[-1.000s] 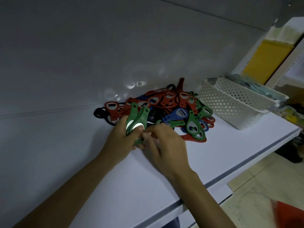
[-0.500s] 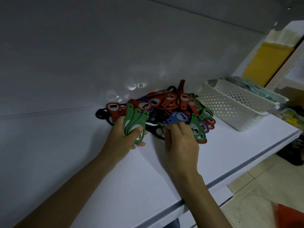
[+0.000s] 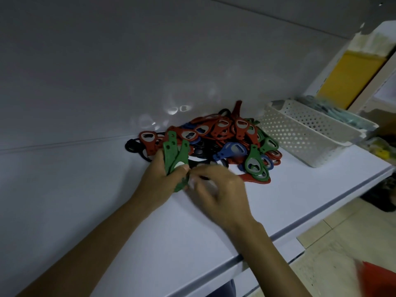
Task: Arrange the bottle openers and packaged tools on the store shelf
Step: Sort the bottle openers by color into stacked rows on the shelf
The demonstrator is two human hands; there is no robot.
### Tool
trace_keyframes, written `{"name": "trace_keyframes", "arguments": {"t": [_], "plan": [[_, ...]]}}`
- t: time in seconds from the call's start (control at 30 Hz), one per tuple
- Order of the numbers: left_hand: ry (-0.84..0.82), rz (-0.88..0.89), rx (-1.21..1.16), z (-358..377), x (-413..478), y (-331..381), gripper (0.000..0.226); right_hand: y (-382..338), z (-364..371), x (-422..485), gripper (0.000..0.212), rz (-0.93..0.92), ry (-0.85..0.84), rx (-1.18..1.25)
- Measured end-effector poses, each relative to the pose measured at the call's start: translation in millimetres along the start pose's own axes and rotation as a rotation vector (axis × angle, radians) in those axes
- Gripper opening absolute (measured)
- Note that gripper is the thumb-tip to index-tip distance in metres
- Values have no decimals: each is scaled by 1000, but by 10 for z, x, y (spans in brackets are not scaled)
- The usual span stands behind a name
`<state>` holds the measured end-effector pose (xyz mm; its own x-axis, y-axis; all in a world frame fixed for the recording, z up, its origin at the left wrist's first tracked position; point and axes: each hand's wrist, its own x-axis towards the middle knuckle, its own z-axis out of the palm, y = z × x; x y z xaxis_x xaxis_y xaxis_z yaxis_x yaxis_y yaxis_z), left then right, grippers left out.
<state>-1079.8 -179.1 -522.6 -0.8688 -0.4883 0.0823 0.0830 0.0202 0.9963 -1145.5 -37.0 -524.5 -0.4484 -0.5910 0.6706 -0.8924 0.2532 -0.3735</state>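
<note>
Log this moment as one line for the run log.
left hand: grips green bottle openers | right hand: at their lower end, grip blurred | mixed opener pile: on shelf, beside white basket

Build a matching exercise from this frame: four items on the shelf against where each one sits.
Items
1. green opener bundle
2. white basket
3. blue opener
4. black opener

Places
A. at the left edge of the pile
B. gripped in the left hand
C. on the shelf, right of the pile
D. on top of the pile, towards its front

Pairs: 1-B, 2-C, 3-D, 4-A
</note>
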Motion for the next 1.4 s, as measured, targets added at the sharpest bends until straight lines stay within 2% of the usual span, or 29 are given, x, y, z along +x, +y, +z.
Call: {"name": "trace_keyframes", "arguments": {"t": [0.07,0.1,0.17,0.2,0.23,0.33,0.47,0.57,0.63,0.73,0.83,1.0,1.07,1.1,1.13,1.2,1.23,1.3,1.37,1.4], "plan": [[-51,-23,-25,17,-12,-5,38,122,-89,62,14,219,175,-187],[-66,-21,-21,21,-13,-8,39,195,-127,83,23,391,176,-323],[-64,-14,-12,24,-18,6,38,314,-151,70,43,742,-38,-492],[-59,-10,-17,27,-23,15,37,344,-146,46,45,822,-133,-516],[-57,-2,-22,31,-24,16,37,356,-136,24,43,828,-169,-525],[-60,0,-20,46,-34,24,38,311,-131,-7,33,684,-98,-513],[-40,11,-13,42,-14,29,29,183,-119,-23,39,427,149,-373],[-23,33,9,49,0,26,17,95,-78,2,44,386,308,-280],[-27,42,18,59,13,26,18,-11,0,32,46,252,274,-187],[-61,3,69,33,28,37,41,-170,137,39,52,12,19,-30],[-61,8,50,-2,16,54,20,-154,163,13,48,71,-91,143],[-60,72,-62,-30,16,51,33,-174,106,17,35,162,-1,415],[-48,79,-81,-44,9,45,36,-187,88,35,25,218,91,459],[-45,92,-78,-50,11,41,37,-184,79,53,24,270,126,462],[-38,100,-68,-50,8,36,39,-196,66,86,33,341,119,466],[-29,129,-9,-52,-28,66,41,-238,40,212,60,509,-77,530],[-32,169,49,-54,-41,63,39,-267,51,290,60,565,-199,603],[-16,242,239,-107,-113,82,33,-374,125,406,32,574,-341,745],[54,273,436,-264,-213,130,35,-529,271,457,14,505,-292,797],[88,281,513,-370,-264,145,37,-607,364,448,11,470,-252,819]]}}
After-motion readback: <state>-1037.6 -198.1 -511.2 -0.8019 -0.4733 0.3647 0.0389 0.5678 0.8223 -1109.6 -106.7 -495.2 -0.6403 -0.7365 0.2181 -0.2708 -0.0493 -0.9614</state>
